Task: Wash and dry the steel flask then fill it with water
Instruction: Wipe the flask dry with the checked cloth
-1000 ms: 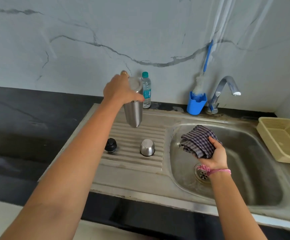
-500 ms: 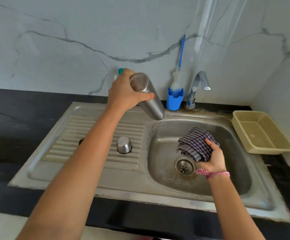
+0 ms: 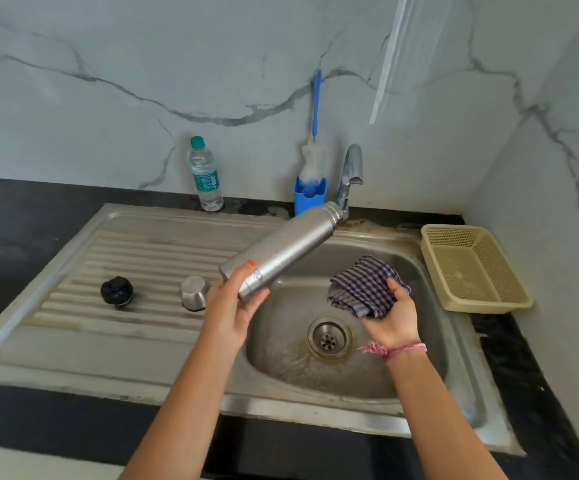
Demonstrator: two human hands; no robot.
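The left hand (image 3: 229, 308) grips the steel flask (image 3: 281, 250) at its base end, thumb and fingers curled round the body, and holds it tilted over the left edge of the sink basin (image 3: 430, 355), its open neck pointing up and to the far right, close by the tap (image 3: 349, 174). The right hand (image 3: 390, 320) is over the basin, palm up, its fingers closed on a bunched checked cloth (image 3: 364, 285), near the flask but apart from it. On the ribbed drainboard (image 3: 135, 258) to the left stand a black cap (image 3: 117, 291) and a small steel cup (image 3: 194, 293), upside down. At the far wall are a plastic water bottle (image 3: 205, 174) and a blue holder (image 3: 308, 199) with a bottle brush (image 3: 313, 157). A beige basket (image 3: 473, 268) sits right of the sink
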